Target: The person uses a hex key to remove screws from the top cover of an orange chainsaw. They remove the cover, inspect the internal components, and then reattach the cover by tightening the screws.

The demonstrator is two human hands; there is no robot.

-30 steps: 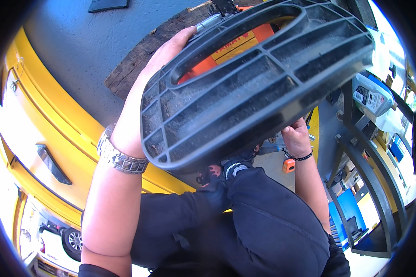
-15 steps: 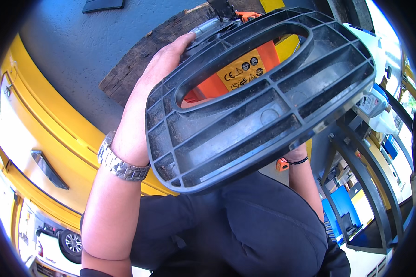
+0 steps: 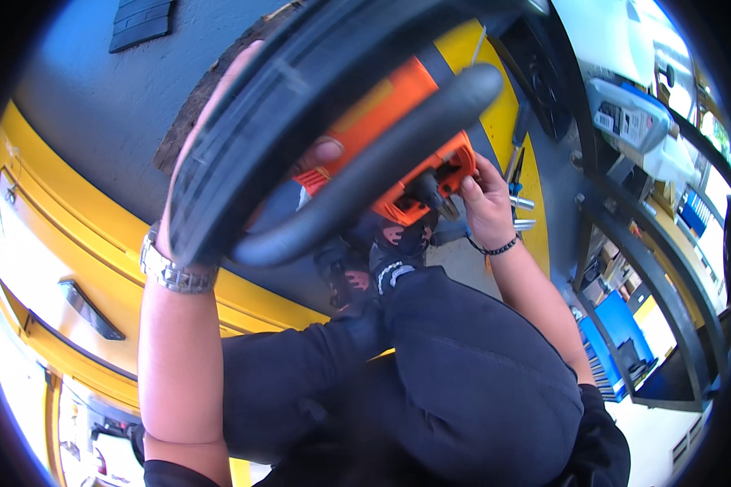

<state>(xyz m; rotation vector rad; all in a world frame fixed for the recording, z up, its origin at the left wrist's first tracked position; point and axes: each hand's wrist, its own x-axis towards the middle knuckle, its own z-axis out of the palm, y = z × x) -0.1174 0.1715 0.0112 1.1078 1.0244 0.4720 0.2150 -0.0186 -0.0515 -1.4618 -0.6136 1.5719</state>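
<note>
Held up before me is an orange and black tool (image 3: 439, 170) of a kind I cannot make out, with a large black loop-shaped frame (image 3: 256, 130) blurred by motion. My left hand (image 3: 325, 152) grips the frame's left side; one fingertip shows through the opening, and the frame hides most of the rest. At the housing's right end my right hand (image 3: 487, 201) pinches the orange edge between thumb and fingers. That end is turned toward me and shows a dark recess with black parts.
A weathered wooden slab (image 3: 188, 122) lies behind my left hand. Yellow cabinets (image 3: 105, 219) line the left. Long-handled tools (image 3: 516, 146) and metal tubes (image 3: 525, 226) lie beyond my right hand. A black metal frame (image 3: 638, 276) and a plastic jug (image 3: 629, 114) stand at right.
The tool has tipped and turned, so its ribbed black underside no longer faces me and the orange housing shows. My right hand has come up from beneath it to the housing's end.
</note>
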